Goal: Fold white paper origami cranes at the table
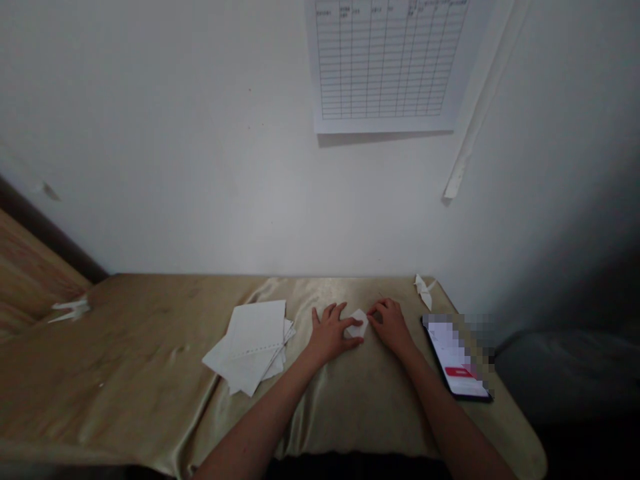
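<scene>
On the far left I can see some brown wood (pixel 37 263), low by the white wall (pixel 200 133). Just beside it, a bit of white folded paper (pixel 71 309) with thin points lies on the worktop (pixel 150 373). A shiny gold-brown cloth (pixel 130 400) covers the worktop, with wrinkles running down it.

Next comes a messy pile of white paper (pixel 257 333). The sheets are turned different ways, so corners poke out all around. The top one has a row of small dark marks near its bottom edge.

To the right of the pile is the person's left hand (pixel 330 335). Its fingers are spread wide, and one finger lies on top of a small white paper (pixel 356 328). That little paper is flat on the cloth, between the two hands.

Up on the wall, a big sheet (pixel 385 73) hangs with lots of boxes printed on it.

Below it is the right hand (pixel 391 322). Its fingers are bent, with the tips close together at the little paper's right edge. I cannot tell if they pinch it.

Farther right, another folded white paper (pixel 425 293) sits near the back edge. A black phone (pixel 450 353) lies nearer to the person, its screen lit up. A white strip (pixel 473 140) slants down the wall.
</scene>
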A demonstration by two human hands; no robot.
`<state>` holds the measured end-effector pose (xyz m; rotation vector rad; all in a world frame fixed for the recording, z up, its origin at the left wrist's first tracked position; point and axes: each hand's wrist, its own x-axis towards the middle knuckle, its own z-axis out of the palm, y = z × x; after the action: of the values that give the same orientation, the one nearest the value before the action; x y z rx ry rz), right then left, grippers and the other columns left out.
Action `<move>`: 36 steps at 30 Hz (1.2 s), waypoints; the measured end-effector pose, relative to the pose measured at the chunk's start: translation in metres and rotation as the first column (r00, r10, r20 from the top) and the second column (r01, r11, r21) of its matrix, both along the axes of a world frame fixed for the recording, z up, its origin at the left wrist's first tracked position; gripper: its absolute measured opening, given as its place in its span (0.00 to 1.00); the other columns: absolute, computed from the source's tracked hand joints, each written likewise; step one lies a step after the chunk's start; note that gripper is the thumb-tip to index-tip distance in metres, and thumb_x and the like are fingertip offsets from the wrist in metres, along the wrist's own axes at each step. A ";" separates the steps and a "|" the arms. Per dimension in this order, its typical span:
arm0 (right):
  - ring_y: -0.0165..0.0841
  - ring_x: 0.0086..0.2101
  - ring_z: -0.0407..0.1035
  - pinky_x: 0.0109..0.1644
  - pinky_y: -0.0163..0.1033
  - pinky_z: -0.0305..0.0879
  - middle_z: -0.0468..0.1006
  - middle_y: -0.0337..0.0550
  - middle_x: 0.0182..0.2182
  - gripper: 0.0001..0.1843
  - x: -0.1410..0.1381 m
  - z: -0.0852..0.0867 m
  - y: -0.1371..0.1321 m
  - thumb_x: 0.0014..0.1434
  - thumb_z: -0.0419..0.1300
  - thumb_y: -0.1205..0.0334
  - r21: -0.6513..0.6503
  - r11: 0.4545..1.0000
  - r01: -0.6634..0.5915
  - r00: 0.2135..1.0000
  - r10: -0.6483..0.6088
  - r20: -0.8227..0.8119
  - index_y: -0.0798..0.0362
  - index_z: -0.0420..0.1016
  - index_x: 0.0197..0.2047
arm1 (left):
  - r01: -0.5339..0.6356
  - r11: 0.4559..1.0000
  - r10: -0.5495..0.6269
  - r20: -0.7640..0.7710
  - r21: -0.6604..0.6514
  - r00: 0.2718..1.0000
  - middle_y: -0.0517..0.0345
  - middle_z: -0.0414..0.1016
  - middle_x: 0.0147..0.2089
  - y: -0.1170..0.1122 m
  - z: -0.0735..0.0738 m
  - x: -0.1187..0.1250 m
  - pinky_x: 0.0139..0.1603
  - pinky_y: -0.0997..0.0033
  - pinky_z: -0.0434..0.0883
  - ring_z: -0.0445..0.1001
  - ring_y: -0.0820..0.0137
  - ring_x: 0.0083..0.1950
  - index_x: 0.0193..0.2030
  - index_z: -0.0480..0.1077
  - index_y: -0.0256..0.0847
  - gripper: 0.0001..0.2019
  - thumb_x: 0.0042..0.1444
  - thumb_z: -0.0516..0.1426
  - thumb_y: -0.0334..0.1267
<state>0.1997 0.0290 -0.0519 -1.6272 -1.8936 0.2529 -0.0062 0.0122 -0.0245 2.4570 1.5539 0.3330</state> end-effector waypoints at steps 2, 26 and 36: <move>0.42 0.50 0.62 0.57 0.47 0.59 0.72 0.49 0.45 0.06 0.000 -0.001 0.001 0.59 0.59 0.62 -0.002 1.000 0.000 1.000 0.000 0.015 0.50 0.78 0.37 | 0.002 1.000 -0.002 -0.006 -0.004 1.000 0.60 0.53 0.73 0.000 0.001 0.000 0.65 0.23 0.37 0.48 0.48 0.73 0.56 0.70 0.68 0.24 0.52 0.61 0.61; 0.42 0.51 0.62 0.58 0.48 0.60 0.73 0.49 0.46 0.09 0.004 0.000 0.000 0.61 0.57 0.60 0.012 0.997 -0.074 0.997 0.073 0.029 0.50 0.78 0.40 | 0.002 1.000 -0.002 -0.004 0.002 1.000 0.61 0.54 0.73 -0.002 0.001 0.001 0.66 0.24 0.36 0.48 0.48 0.73 0.57 0.70 0.68 0.24 0.53 0.61 0.61; 0.41 0.52 0.63 0.59 0.48 0.60 0.72 0.46 0.47 0.09 0.008 0.006 -0.004 0.58 0.61 0.59 -0.009 0.992 -0.126 0.992 0.126 0.017 0.48 0.78 0.42 | 0.002 1.000 -0.002 0.004 0.009 1.000 0.61 0.54 0.73 -0.001 0.001 0.000 0.66 0.24 0.37 0.48 0.49 0.73 0.57 0.69 0.71 0.22 0.54 0.59 0.61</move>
<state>0.2078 0.0247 -0.0462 -1.5208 -2.0141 0.2995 -0.0066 0.0114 -0.0234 2.4630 1.5511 0.3453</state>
